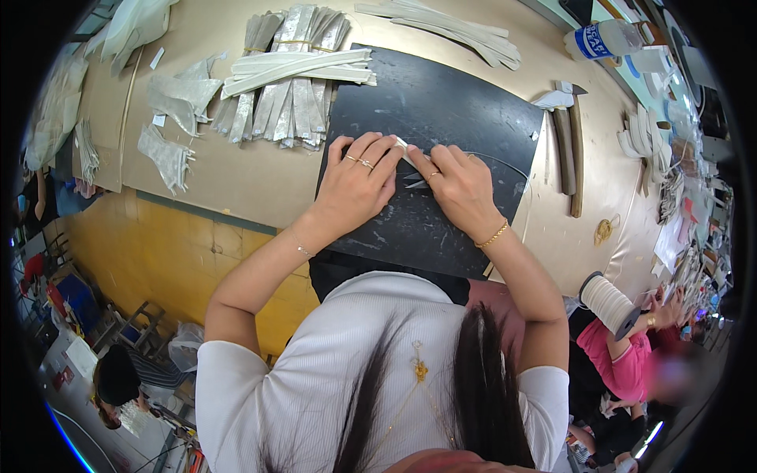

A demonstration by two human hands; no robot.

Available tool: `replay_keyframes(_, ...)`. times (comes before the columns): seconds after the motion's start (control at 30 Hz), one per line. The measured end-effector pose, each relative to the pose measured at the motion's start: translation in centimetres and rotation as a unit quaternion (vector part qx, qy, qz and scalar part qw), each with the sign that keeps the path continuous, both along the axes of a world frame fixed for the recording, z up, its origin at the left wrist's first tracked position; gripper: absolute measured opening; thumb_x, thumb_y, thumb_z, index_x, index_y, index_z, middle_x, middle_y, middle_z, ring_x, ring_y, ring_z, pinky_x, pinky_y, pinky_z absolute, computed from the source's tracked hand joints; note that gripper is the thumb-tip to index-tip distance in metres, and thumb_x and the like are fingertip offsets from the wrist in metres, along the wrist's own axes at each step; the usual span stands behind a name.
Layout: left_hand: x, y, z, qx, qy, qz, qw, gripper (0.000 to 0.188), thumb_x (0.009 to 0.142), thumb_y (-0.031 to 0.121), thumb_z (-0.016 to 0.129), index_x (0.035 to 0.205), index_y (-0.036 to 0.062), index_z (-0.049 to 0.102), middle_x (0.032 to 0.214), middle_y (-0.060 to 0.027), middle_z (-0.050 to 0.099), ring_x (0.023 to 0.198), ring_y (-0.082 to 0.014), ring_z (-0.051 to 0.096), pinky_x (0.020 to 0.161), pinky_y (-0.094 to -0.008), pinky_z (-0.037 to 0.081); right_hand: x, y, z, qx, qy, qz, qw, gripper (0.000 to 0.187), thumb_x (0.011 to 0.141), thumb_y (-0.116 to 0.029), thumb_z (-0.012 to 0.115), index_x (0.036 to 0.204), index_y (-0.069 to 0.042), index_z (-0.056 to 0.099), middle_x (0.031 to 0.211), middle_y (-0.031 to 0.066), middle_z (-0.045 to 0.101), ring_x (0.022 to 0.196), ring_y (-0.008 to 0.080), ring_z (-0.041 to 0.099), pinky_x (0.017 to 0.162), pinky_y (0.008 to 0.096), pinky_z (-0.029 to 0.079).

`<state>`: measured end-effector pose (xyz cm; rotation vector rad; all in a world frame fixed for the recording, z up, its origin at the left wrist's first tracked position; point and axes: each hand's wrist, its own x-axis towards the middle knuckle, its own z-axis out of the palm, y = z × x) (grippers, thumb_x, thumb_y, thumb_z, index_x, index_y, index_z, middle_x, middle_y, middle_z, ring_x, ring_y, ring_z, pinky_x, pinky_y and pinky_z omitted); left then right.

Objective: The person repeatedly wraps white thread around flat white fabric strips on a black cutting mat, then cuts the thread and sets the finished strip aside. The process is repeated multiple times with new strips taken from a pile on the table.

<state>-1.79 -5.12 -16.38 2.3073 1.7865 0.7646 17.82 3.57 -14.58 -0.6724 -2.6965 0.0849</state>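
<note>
A narrow white strip (404,148) lies between my hands over the black mat (394,225). My left hand (355,180) pinches its left end, with the fingers curled and the palm down. On the other side, my right hand (460,189) is closed on the strip, thumb and index finger pressed along it. Pointed metal blades (415,182) show beside my right fingers; their handle is hidden, so I cannot tell whether the hand holds them. A thin pale cord (509,165) curves over the mat to the right of that hand.
Bundled grey-white strips (296,98) and cut pieces (183,96) lie at the far left, more strips (449,30) at the back. Two hammers (565,146) rest to the right. A cord spool (609,299) is at the near right, close to a person in pink (611,359).
</note>
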Motion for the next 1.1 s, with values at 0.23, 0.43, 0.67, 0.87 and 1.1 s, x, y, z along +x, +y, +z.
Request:
replay_keyframes(0.23, 0.1, 0.3, -0.2, 0.012, 0.018, 0.000, 1.000, 0.044, 0.082, 0.011, 0.072, 0.125, 0.0071, 0.064, 0.126, -0.0038, 0.061, 0.120, -0.0219, 0.054, 0.098, -0.0442, 0.038, -0.1, -0.1, -0.1, 0.002, 0.002, -0.006, 1.000, 0.036, 0.079, -0.015, 0.066, 0.114, -0.008, 0.072, 0.083, -0.0006, 0.050, 0.073, 0.0115, 0.057, 0.058, 0.0265, 0.047)
replay_keyframes(0.43, 0.1, 0.3, -0.3, 0.004, 0.017, 0.009, 1.000, 0.045, 0.082, 0.013, 0.073, 0.126, 0.0069, 0.064, 0.127, -0.0063, 0.059, 0.121, -0.0243, 0.053, 0.099, -0.0450, 0.036, -0.1, -0.3, 0.1, -0.001, 0.006, -0.009, 1.000, 0.034, 0.080, -0.015, 0.066, 0.112, -0.007, 0.072, 0.083, -0.0003, 0.050, 0.074, 0.0117, 0.057, 0.058, 0.0264, 0.047)
replay_keyframes(0.67, 0.2, 0.1, 0.2, 0.004, -0.004, 0.104, 0.995, 0.050, 0.083, 0.011, 0.073, 0.130, 0.0047, 0.057, 0.132, -0.0099, 0.057, 0.125, -0.0309, 0.052, 0.104, -0.0477, 0.036, -0.3, -0.5, 0.0, 0.007, 0.001, -0.014, 1.000, 0.030, 0.083, -0.015, 0.066, 0.111, -0.007, 0.071, 0.083, -0.0001, 0.049, 0.074, 0.0121, 0.056, 0.057, 0.0266, 0.046)
replay_keyframes(0.87, 0.4, 0.1, -0.3, 0.009, -0.039, -0.049, 0.998, 0.046, 0.084, 0.002, 0.068, 0.129, 0.0028, 0.055, 0.131, -0.0140, 0.061, 0.128, -0.0300, 0.055, 0.105, -0.0461, 0.040, 0.0, -0.4, 0.8, -0.015, -0.017, -0.040, 0.999, 0.030, 0.084, -0.015, 0.065, 0.113, -0.009, 0.071, 0.085, -0.0002, 0.053, 0.076, 0.0130, 0.059, 0.059, 0.0280, 0.048)
replay_keyframes(1.1, 0.5, 0.3, 0.4, 0.000, -0.038, -0.044, 0.998, 0.042, 0.085, 0.002, 0.068, 0.126, 0.0025, 0.059, 0.126, -0.0125, 0.063, 0.124, -0.0270, 0.057, 0.103, -0.0436, 0.041, 4.4, -1.9, 3.2, -0.104, -0.019, -0.097, 0.990, 0.041, 0.071, -0.007, 0.074, 0.112, -0.009, 0.072, 0.084, 0.0026, 0.057, 0.074, 0.0190, 0.061, 0.063, 0.0328, 0.051)
